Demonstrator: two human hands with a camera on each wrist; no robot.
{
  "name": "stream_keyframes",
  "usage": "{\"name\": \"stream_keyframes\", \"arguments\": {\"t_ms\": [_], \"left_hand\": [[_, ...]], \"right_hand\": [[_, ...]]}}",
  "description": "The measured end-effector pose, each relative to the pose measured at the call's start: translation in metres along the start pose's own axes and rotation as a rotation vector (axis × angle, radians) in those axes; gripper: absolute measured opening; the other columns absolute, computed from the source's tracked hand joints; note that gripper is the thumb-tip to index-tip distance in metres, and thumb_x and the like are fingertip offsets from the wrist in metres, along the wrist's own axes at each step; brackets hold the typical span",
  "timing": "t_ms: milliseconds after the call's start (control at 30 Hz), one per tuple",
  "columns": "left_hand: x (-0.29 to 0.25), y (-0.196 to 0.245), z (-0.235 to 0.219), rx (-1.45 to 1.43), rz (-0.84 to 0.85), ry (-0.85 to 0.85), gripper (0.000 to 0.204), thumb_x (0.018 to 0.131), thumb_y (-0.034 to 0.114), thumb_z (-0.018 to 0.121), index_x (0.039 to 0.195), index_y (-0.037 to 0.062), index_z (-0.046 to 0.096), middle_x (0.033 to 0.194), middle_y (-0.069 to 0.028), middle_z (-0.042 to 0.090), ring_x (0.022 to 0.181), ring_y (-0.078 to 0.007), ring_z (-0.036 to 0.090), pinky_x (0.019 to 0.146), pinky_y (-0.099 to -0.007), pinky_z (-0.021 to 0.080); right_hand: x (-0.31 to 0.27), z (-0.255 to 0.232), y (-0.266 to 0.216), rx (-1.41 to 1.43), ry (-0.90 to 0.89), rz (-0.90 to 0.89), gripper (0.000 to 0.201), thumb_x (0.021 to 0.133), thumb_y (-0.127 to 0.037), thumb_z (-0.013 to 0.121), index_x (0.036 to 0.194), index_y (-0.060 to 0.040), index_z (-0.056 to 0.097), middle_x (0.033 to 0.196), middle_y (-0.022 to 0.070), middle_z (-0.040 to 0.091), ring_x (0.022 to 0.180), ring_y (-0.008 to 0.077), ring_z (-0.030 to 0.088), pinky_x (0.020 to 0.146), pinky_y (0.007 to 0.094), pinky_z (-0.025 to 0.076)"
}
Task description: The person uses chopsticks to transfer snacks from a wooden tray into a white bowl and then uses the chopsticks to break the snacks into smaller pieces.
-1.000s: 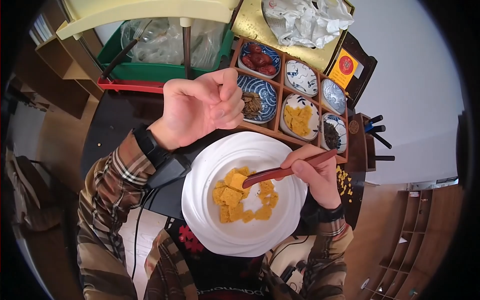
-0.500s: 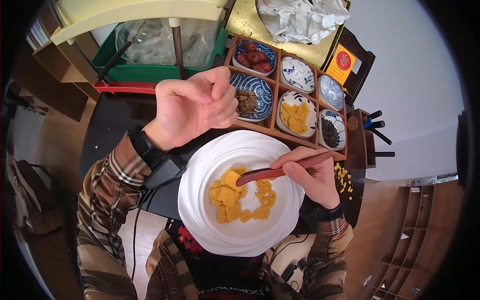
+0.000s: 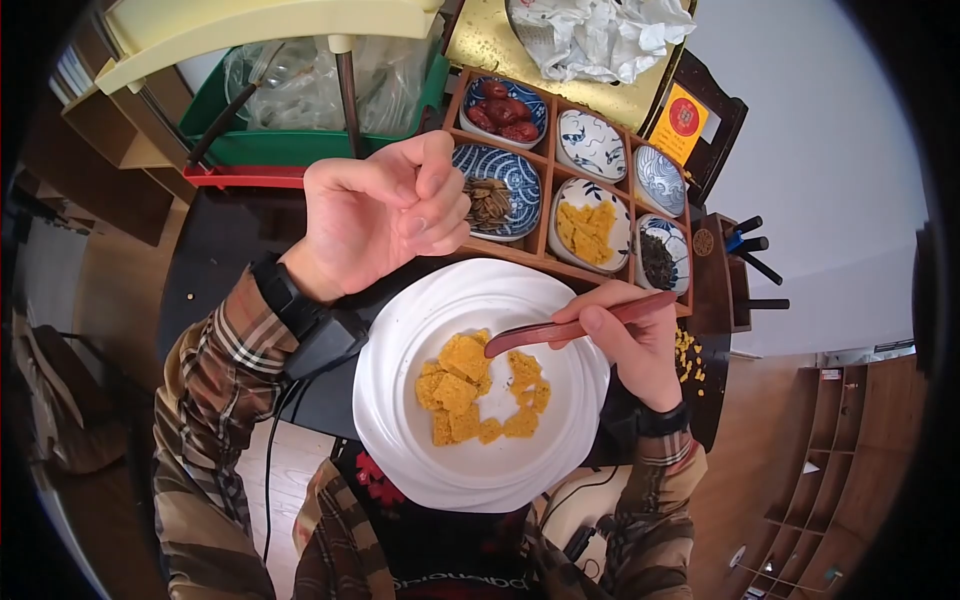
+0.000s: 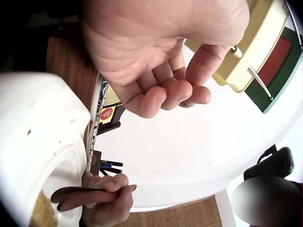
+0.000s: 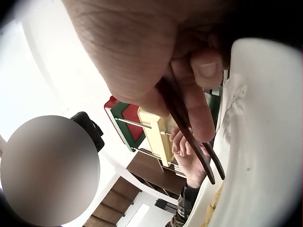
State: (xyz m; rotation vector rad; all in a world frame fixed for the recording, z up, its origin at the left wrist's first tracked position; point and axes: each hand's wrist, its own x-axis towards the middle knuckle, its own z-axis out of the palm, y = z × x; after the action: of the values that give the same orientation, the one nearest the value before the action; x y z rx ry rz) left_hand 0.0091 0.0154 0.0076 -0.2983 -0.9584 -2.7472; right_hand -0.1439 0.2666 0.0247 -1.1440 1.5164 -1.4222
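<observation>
My right hand (image 3: 640, 345) pinches reddish-brown wooden tongs (image 3: 530, 337) over a wide white bowl (image 3: 385, 400). Yellow crumbly pieces (image 3: 455, 395) are heaped on the left inside it, with smaller ones along the right. The tong tips overlap the upper right of the heap in the head view. From the right wrist, the two tips (image 5: 211, 179) stand a little apart with nothing between them. Raised above the bowl's upper left, my left hand (image 3: 380, 215) has loosely curled fingers and holds nothing.
Behind the bowl stands a wooden divided tray (image 3: 540, 262) with patterned dishes of red dates (image 3: 500, 110), brown strips, yellow pieces and dark bits. A green bin (image 3: 250, 148) is at back left, a pen holder (image 3: 735, 300) at right. Yellow crumbs (image 3: 688, 358) lie on the dark table.
The tongs have let go of a yellow piece, now on top of the heap, and their tips have shifted slightly right. The left hand keeps its pose.
</observation>
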Motion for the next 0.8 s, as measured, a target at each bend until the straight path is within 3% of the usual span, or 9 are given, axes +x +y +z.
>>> {"name": "stream_keyframes", "arguments": {"t_ms": [67, 133, 167, 233, 267, 333, 367, 467, 800], "left_hand": [[0.0, 0.0, 0.0, -0.004, -0.001, 0.003, 0.008, 0.079, 0.008, 0.05, 0.077, 0.0098, 0.042, 0.058, -0.0014, 0.043, 0.054, -0.0126, 0.037, 0.054, -0.0273, 0.031], [0.0, 0.0, 0.001, 0.001, 0.0, 0.003, 0.008, 0.079, 0.009, 0.05, 0.077, 0.0097, 0.042, 0.058, -0.0013, 0.043, 0.054, -0.0125, 0.037, 0.054, -0.0272, 0.031], [0.0, 0.0, 0.001, 0.0, -0.001, 0.003, 0.008, 0.079, 0.009, 0.05, 0.077, 0.0097, 0.042, 0.058, -0.0013, 0.043, 0.054, -0.0125, 0.037, 0.054, -0.0272, 0.031], [0.0, 0.0, 0.001, 0.006, -0.005, -0.002, 0.008, 0.079, 0.009, 0.05, 0.077, 0.0097, 0.042, 0.058, -0.0011, 0.043, 0.054, -0.0124, 0.036, 0.054, -0.0273, 0.031], [0.0, 0.0, 0.001, 0.006, -0.005, -0.004, 0.008, 0.079, 0.009, 0.05, 0.077, 0.0097, 0.042, 0.058, -0.0011, 0.043, 0.054, -0.0124, 0.036, 0.054, -0.0273, 0.031], [0.0, 0.0, 0.001, 0.0, 0.0, 0.007, 0.008, 0.078, 0.009, 0.05, 0.077, 0.0097, 0.042, 0.058, -0.001, 0.043, 0.054, -0.0122, 0.036, 0.053, -0.0272, 0.031], [0.001, 0.0, 0.001, 0.0, -0.001, 0.004, 0.008, 0.078, 0.009, 0.05, 0.077, 0.0097, 0.042, 0.058, -0.001, 0.043, 0.054, -0.0122, 0.036, 0.053, -0.0272, 0.031], [0.0, 0.0, 0.001, 0.009, 0.002, -0.003, 0.008, 0.078, 0.009, 0.05, 0.077, 0.0097, 0.043, 0.058, -0.0009, 0.043, 0.054, -0.012, 0.036, 0.053, -0.0272, 0.031], [0.0, 0.0, 0.001, 0.004, 0.002, 0.011, 0.007, 0.077, 0.009, 0.05, 0.077, 0.0099, 0.043, 0.058, -0.0006, 0.043, 0.053, -0.0117, 0.035, 0.054, -0.0274, 0.03]], "right_hand": [[0.0, 0.0, -0.001, 0.001, 0.008, -0.013, 0.014, 0.098, -0.005, 0.062, 0.102, 0.0067, 0.069, 0.091, 0.0133, 0.073, 0.083, 0.0174, 0.072, 0.076, 0.029, 0.057], [0.0, 0.001, -0.002, 0.021, 0.109, -0.087, 0.015, 0.1, -0.008, 0.06, 0.1, 0.0051, 0.068, 0.089, 0.0131, 0.073, 0.074, 0.0131, 0.069, 0.063, 0.0231, 0.052], [-0.001, -0.002, 0.001, 0.021, 0.111, -0.085, 0.015, 0.1, -0.008, 0.06, 0.1, 0.0051, 0.068, 0.089, 0.0131, 0.073, 0.074, 0.0131, 0.069, 0.063, 0.0231, 0.052], [0.0, -0.012, 0.011, -0.021, 0.305, -0.154, 0.019, 0.102, -0.013, 0.057, 0.098, 0.0025, 0.067, 0.085, 0.012, 0.073, 0.059, 0.0068, 0.06, 0.049, 0.0183, 0.037], [0.001, -0.014, 0.011, -0.022, 0.306, -0.156, 0.019, 0.102, -0.013, 0.057, 0.098, 0.0025, 0.067, 0.085, 0.012, 0.073, 0.059, 0.0068, 0.06, 0.049, 0.0183, 0.037], [0.005, -0.017, 0.009, -0.006, 0.591, -0.236, 0.022, 0.103, -0.018, 0.056, 0.097, 0.0004, 0.067, 0.082, 0.01, 0.072, 0.048, 0.0015, 0.046, 0.044, 0.0181, 0.023], [0.007, -0.023, 0.007, -0.049, 0.648, -0.213, 0.023, 0.103, -0.021, 0.057, 0.099, -0.0002, 0.067, 0.08, 0.0068, 0.071, 0.046, 0.0003, 0.038, 0.044, 0.0178, 0.022], [0.012, -0.035, 0.008, -0.228, 0.718, -0.232, 0.022, 0.103, -0.022, 0.058, 0.1, -0.002, 0.067, 0.079, 0.0041, 0.07, 0.048, -0.0008, 0.035, 0.045, 0.0174, 0.021], [0.009, -0.041, 0.01, -0.391, 0.598, -0.237, 0.02, 0.103, -0.017, 0.058, 0.096, -0.0006, 0.066, 0.081, 0.0021, 0.065, 0.072, 0.0056, 0.054, 0.067, 0.0207, 0.039]]}}
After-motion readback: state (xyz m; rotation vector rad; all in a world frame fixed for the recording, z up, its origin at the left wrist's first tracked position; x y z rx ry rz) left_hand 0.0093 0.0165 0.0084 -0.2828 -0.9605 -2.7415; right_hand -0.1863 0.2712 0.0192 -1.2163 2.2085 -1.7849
